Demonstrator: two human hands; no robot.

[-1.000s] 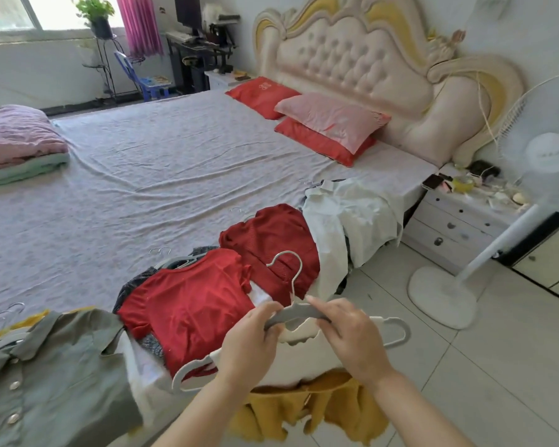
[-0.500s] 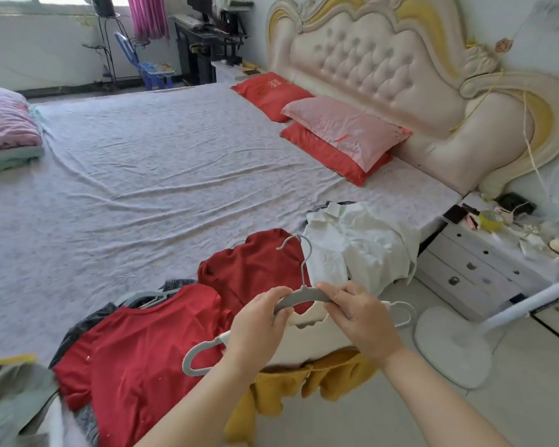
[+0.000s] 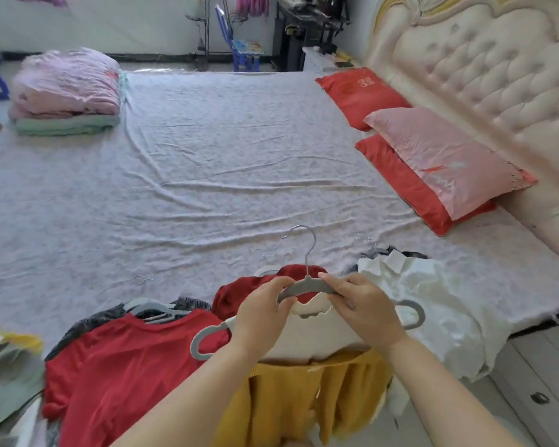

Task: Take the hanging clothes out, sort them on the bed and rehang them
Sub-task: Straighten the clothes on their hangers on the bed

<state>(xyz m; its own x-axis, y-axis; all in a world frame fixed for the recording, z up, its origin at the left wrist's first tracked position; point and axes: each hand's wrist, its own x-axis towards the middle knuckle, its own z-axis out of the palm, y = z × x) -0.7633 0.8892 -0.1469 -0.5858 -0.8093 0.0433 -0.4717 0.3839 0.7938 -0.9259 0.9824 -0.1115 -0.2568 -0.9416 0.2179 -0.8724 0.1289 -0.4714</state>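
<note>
gripping a grey hanger (image 3: 307,284) on either side of its metal hook, a person's left hand (image 3: 265,309) and right hand (image 3: 365,308) hold it above the near edge of the bed (image 3: 207,188), fingers curled round the bar in the same two-handed hold as half a second earlier. a cream top (image 3: 317,332) hangs on the hanger, with a mustard-yellow garment (image 3: 304,398) hanging below it. the hanger sits higher in the view than before, its hook now standing against bare, wrinkled sheet rather than against the dark red garment (image 3: 239,290) behind it. the camera has swung left: the standing fan is gone from view, only a corner of the white bedside drawers (image 3: 539,398) shows at lower right, and the folded pink and green blankets (image 3: 68,88) at the bed's far left corner are now fully in frame. a red t-shirt (image 3: 126,359) lies over other clothes on hangers to the left, a grey-green shirt (image 3: 7,379) at the left edge, a crumpled white shirt (image 3: 433,301) to the right. red and pink pillows (image 3: 442,156) lie beside the tufted headboard (image 3: 481,75).
</note>
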